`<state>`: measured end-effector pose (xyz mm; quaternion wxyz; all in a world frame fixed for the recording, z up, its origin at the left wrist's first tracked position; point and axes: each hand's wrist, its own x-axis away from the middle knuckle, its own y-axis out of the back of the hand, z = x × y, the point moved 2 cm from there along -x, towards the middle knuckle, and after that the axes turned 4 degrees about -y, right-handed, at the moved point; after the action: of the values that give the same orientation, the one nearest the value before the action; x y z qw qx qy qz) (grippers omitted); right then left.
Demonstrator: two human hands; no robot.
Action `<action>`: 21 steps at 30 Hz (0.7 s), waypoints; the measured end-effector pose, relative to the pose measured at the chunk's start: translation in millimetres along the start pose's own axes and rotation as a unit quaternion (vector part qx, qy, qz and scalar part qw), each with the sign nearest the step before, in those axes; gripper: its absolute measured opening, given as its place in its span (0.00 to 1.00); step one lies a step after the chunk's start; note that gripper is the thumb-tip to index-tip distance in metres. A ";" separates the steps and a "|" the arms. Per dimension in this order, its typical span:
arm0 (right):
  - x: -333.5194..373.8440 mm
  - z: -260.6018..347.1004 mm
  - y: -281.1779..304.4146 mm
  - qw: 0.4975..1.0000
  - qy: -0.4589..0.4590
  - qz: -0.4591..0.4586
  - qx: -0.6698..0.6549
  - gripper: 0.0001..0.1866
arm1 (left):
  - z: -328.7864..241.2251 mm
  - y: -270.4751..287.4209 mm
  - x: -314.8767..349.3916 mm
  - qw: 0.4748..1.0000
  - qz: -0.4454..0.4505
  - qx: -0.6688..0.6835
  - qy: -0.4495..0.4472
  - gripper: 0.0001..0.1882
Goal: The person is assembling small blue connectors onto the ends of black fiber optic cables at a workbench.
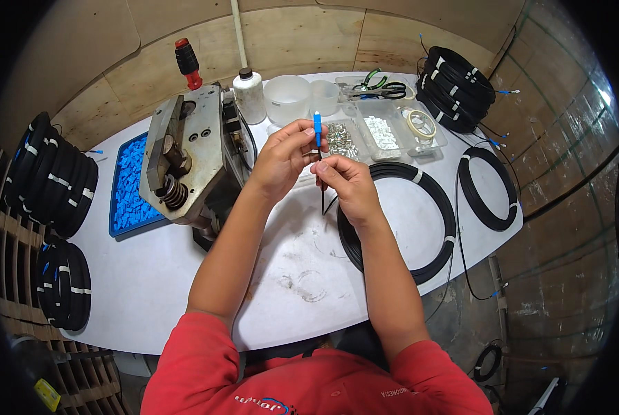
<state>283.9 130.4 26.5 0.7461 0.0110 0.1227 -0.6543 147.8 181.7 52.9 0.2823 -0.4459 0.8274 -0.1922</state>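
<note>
Upright above the table, a blue fibre-optic connector (317, 126) is pinched between the thumb and fingers of my left hand (285, 160). A thin black cable (323, 202) runs down from it. Just below the connector, my right hand (351, 185) pinches this cable with thumb and forefinger. The cable curves off toward a large coil of black cable (450, 214), which lies beside my right forearm, bound with white tape. Where the cable enters the connector is partly covered by my fingers.
A metal press (202, 149) stands left of my hands, next to a blue tray (163, 220) of blue connector parts. Clear bins (390, 109) of small metal and white pieces sit ahead. Stacked cable coils (455, 90) stand far right, more coils (60, 181) at left.
</note>
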 end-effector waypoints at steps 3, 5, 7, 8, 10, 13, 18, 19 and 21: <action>0.4 -0.7 0.4 1.000 0.003 -0.015 0.013 0.08 | -1.2 1.6 0.6 1.000 0.014 -0.017 -0.020 0.11; 0.8 -2.4 1.6 0.999 0.006 -0.025 0.025 0.08 | -2.0 0.2 0.7 0.999 0.027 -0.023 -0.028 0.10; 0.8 -4.6 2.5 1.000 0.000 -0.027 -0.001 0.08 | -3.0 -2.0 1.0 0.999 0.000 -0.014 -0.037 0.10; 1.1 -4.5 2.7 1.000 0.000 -0.028 -0.001 0.08 | -2.8 -1.9 0.9 0.999 0.000 -0.014 -0.037 0.10; 1.7 -3.5 2.0 1.000 -0.003 -0.028 0.006 0.08 | -2.4 -0.7 0.7 0.999 0.001 -0.019 -0.040 0.10; 3.6 2.7 -1.9 0.999 -0.021 -0.027 -0.003 0.07 | -1.8 2.0 0.8 0.999 0.021 -0.028 -0.026 0.11; 4.6 4.2 -2.0 0.999 -0.021 -0.024 -0.001 0.08 | -1.9 0.3 0.3 0.999 0.019 -0.017 -0.028 0.11; 4.6 4.5 -2.0 0.999 -0.024 -0.025 0.006 0.08 | -2.2 0.5 0.0 0.999 0.016 -0.006 -0.029 0.11; 4.0 1.6 0.2 0.999 -0.021 -0.026 0.009 0.08 | -1.4 0.1 0.4 0.999 0.013 -0.009 -0.030 0.11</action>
<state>284.8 126.3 27.2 0.7314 0.0012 0.1012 -0.6744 146.7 181.6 53.8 0.3057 -0.4429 0.8260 -0.1678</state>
